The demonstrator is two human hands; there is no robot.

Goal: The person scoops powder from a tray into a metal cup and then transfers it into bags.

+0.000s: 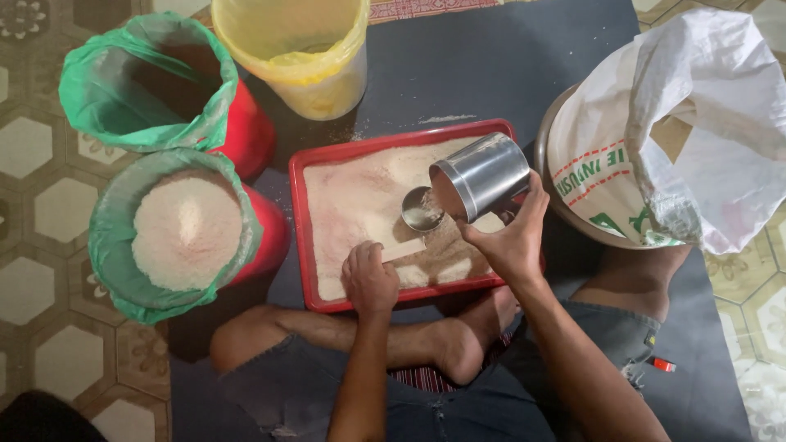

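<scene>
A red tray (300, 214) spread with pale grain lies on the dark mat in front of my crossed legs. My right hand (509, 237) grips a tilted steel cup (485, 174) over the tray, its mouth facing a small steel scoop (422, 209). My left hand (369, 278) is closed on the scoop's flat wooden handle (407, 248) near the tray's front edge. The scoop's bowl rests just above the grain.
To the left stand a red bucket with a green liner full of white grain (185, 229), another green-lined red bucket (147, 82) and a yellow-lined tub (299, 49). A white woven sack (671, 131) sits at the right. Patterned floor tiles surround the mat.
</scene>
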